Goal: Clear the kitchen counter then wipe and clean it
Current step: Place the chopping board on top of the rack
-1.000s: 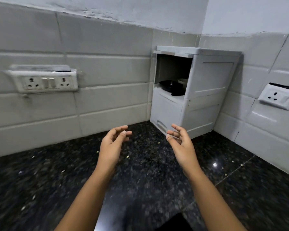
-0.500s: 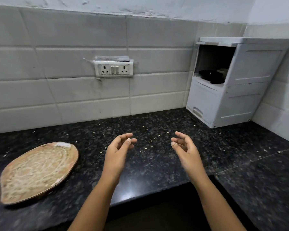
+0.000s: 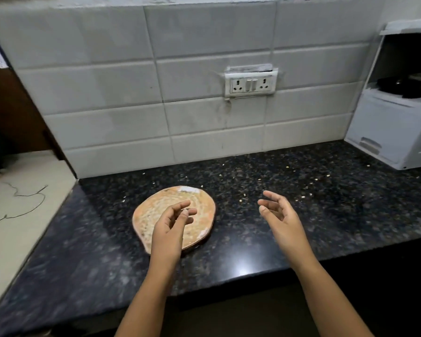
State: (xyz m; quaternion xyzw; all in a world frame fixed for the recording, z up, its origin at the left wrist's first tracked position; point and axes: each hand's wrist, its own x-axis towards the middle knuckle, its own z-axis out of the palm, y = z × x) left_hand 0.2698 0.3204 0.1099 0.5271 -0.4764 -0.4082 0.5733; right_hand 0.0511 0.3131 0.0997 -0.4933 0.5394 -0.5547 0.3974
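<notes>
Black counter [image 3: 241,259], one round mat [image 3: 147,212]; left hand [image 3: 169,229], right hand [image 3: 281,220] above, both grips loose, empty.

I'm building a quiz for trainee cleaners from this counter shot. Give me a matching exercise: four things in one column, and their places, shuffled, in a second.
Things
1. round brown wooden board
2. white twin-socket switch plate
3. white plastic cabinet
4. pale crumbs

Places
A. far right end of the black speckled stone counter
B. scattered over the counter
C. fixed on the grey tiled wall
D. flat on the counter, partly hidden by the left hand

Pairs: 1-D, 2-C, 3-A, 4-B
</notes>
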